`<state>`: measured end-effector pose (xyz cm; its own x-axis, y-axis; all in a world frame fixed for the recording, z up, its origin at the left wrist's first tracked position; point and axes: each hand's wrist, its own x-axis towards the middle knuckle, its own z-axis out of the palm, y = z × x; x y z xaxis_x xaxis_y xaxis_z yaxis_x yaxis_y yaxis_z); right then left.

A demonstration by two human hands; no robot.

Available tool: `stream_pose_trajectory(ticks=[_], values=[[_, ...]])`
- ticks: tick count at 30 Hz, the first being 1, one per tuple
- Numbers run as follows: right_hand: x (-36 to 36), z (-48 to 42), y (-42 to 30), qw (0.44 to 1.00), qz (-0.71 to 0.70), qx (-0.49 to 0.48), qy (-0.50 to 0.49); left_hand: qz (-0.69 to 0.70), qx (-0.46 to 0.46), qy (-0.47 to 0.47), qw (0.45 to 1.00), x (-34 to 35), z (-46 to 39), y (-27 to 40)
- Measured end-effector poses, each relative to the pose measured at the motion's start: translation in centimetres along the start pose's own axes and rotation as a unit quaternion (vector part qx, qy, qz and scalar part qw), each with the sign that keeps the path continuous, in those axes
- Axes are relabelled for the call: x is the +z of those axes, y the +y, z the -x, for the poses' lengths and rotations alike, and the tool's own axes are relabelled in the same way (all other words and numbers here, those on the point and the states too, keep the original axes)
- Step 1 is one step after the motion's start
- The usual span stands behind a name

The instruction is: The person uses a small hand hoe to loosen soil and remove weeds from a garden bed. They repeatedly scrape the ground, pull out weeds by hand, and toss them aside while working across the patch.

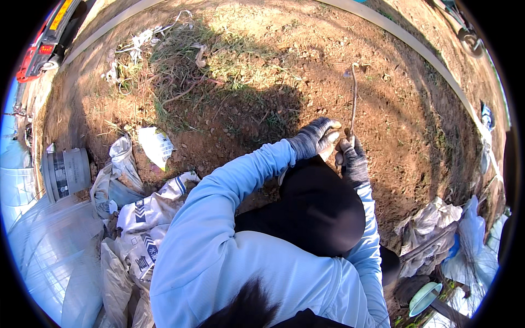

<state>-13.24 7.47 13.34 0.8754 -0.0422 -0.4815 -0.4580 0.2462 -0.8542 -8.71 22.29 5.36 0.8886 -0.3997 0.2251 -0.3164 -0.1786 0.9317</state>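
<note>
My right hand (352,158), in a grey knit glove with pale fingers, is closed around the lower end of a thin brown stick (354,98). The stick points away from me over bare soil, and its far tip is pale and bent. Just left of it, my left hand (315,137) wears a matching glove. Its fingers are bent and somewhat apart, close to my right hand but not on the stick. I see nothing in that hand, though its palm side is hidden. Below both hands is my knee (324,205) in black trousers.
Cut grass and weeds (229,69) lie ahead on the soil. White printed sacks (143,213), a grey bucket (69,172) and clear plastic sheeting (53,238) are at left. Crumpled plastic (430,229) and a pale green basin (424,298) sit at right. A pale strip (393,30) curves across the far ground.
</note>
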Motion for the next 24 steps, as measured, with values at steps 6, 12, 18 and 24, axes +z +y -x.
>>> stream_pose_trajectory(ticks=[6,12,18,24], values=[[-6.7,2.6,3.3,0.995,-0.002,0.078,0.068,-0.604,-0.007,-0.194,0.773,-14.2,2.9,-8.1],[-6.2,2.5,3.9,0.988,0.046,0.124,0.076,-0.66,-0.112,-0.307,0.676,-25.1,0.0,-8.5],[-5.7,2.5,1.4,0.985,0.031,0.145,0.092,-0.705,-0.233,-0.332,0.582,-30.9,-3.0,-6.3],[-6.8,1.9,1.6,0.981,0.013,0.17,0.095,-0.76,-0.374,-0.24,0.474,-37.8,-0.8,-12.6]])
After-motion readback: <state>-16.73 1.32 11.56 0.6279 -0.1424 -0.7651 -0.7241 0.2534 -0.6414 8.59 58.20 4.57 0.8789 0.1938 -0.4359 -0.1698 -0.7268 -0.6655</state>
